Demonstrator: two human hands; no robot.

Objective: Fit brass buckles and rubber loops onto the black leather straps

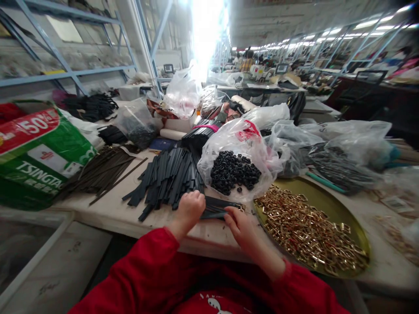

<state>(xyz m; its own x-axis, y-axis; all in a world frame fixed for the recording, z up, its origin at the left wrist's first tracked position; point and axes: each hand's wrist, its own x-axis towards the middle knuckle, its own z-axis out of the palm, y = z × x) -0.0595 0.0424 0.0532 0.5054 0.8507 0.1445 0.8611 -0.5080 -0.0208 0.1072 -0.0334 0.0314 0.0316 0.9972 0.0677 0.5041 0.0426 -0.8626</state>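
Observation:
At the table's front edge, my left hand [190, 210] is closed, fingers bunched at the left end of some black straps [214, 205]. The fingers of my right hand [238, 223] pinch the right part of a black strap. A small gold buckle [241, 207] lies at the straps' right end, just beyond my right fingertips. Left of my left hand is a fanned pile of black straps [170, 174]. Behind both hands, an open clear plastic bag [225, 135] holds many small black loops [232, 172].
A round gold tray [327, 196] heaped with gold buckles [307, 226] stands at the right. Dark brown strips [108, 168] and a green and red bag [42, 161] are at the left. More plastic bags [353, 144] crowd the back right. Blue shelving [65, 43] rises behind.

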